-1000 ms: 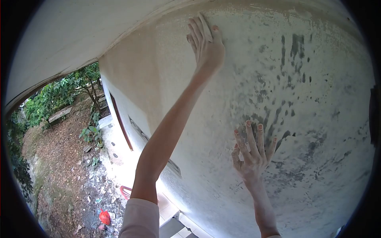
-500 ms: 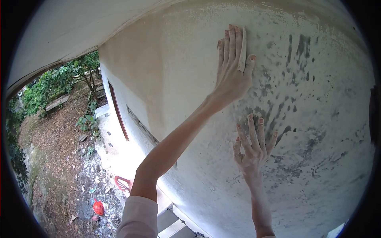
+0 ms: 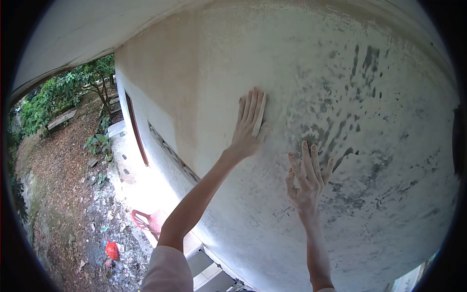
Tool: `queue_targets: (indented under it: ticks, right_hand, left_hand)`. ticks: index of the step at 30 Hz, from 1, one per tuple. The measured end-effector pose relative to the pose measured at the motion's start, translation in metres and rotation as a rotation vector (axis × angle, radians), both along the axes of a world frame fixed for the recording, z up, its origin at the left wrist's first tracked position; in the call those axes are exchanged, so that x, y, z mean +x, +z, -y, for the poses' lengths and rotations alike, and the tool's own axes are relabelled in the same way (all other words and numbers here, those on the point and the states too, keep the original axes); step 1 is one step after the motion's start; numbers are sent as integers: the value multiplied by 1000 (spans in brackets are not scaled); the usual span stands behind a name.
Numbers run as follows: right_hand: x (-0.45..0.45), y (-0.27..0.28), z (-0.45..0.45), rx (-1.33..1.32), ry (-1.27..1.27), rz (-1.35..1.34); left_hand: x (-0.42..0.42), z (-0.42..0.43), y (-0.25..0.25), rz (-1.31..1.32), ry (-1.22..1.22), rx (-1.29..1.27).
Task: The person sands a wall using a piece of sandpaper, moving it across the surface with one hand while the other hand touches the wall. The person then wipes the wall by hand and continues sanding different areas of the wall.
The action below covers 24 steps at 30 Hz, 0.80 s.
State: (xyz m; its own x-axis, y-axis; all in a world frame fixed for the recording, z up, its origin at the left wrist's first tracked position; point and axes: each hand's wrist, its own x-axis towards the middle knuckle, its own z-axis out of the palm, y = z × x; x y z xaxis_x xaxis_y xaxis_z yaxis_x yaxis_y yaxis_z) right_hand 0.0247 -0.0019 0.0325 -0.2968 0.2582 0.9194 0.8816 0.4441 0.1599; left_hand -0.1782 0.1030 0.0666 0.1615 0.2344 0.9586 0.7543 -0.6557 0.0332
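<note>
Dust coats both of my hands, which are up against a pale plastered wall (image 3: 219,68). Under the straight fingers of my left hand (image 3: 247,125) is a thin pale sheet that looks like folded sandpaper (image 3: 260,115). Its edge shows between index finger and thumb; the rest is hidden by the hand. Lower and to the right, my right hand (image 3: 307,181) holds nothing. Its fingers are spread on or close to the wall, beside dark patches (image 3: 340,131) in the white coat.
An overhanging ceiling (image 3: 87,34) meets the wall above. Down to the left are a pinkish-red plastic chair (image 3: 148,221), a red bag (image 3: 112,250) and a littered dirt slope (image 3: 58,180). Steps (image 3: 206,275) lie below, and a framed opening (image 3: 136,129) is in the wall.
My left hand has slid down and to the left along the wall with the sandpaper under it. My right hand has stayed in nearly the same place. The view has shifted slightly.
</note>
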Motion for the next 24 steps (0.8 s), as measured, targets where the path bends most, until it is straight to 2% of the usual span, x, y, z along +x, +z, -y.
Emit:
queue_targets:
  ticks: [1,4,5,9,10,14,19,22,23,24]
  right_hand:
    - [0,0,2,3,-10,9]
    - [-1,5,1,33,-31,28]
    - [-1,4,1,40,-32,30]
    - [-4,0,-4,39,-22,0]
    - [-4,-1,-4,38,-21,-3]
    - [-5,-1,-4,20,-41,-20]
    - [-7,-1,-4,73,-50,-13]
    - [-5,0,-5,76,-53,-5]
    - [-4,-2,-5,71,-50,-2]
    - [-4,-2,-6,66,-46,-2]
  left_hand:
    - [-1,2,-26,-44,-11,-24]
    - [-16,-1,-16,-62,-33,-29]
    - [-19,-10,3,-18,-14,9]
    - [-47,-37,144,90,-12,155]
    - [-53,-42,159,94,-21,183]
    - [-48,-40,137,81,5,160]
    - [-17,-2,-25,-133,22,-86]
    - [-24,-2,-14,-132,4,-70]
    - [-29,-12,7,-84,-13,-31]
    - [-38,-21,48,-39,-29,7]
